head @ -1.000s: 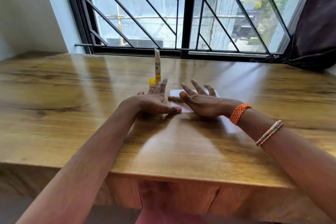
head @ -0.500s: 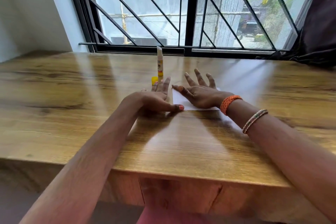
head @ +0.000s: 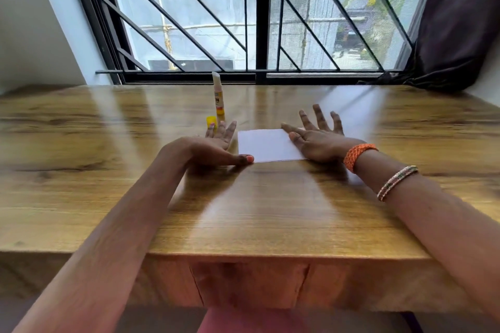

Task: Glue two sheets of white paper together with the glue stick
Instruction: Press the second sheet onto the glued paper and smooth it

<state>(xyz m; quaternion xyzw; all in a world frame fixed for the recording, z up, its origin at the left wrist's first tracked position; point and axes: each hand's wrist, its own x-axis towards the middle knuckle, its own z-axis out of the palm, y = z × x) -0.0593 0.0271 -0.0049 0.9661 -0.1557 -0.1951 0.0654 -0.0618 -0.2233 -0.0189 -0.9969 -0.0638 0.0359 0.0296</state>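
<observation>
White paper (head: 266,145) lies flat on the wooden table (head: 243,211) in the middle. My left hand (head: 213,147) rests on the table at the paper's left edge, fingers straight, thumb tip touching the near left corner. My right hand (head: 315,138) lies flat on the paper's right side with fingers spread. Behind my left hand the glue stick (head: 218,98) stands upright and uncapped, with its yellow cap (head: 211,120) on the table beside it. Whether one sheet or two lie there I cannot tell.
A barred window (head: 257,13) runs along the table's far edge. A dark curtain (head: 460,21) hangs at the far right. A white wall (head: 32,21) is at the left. The table's front edge is close to me.
Both hands have slid apart, the left to the left edge and the right to the right side, so that the paper's middle now shows.
</observation>
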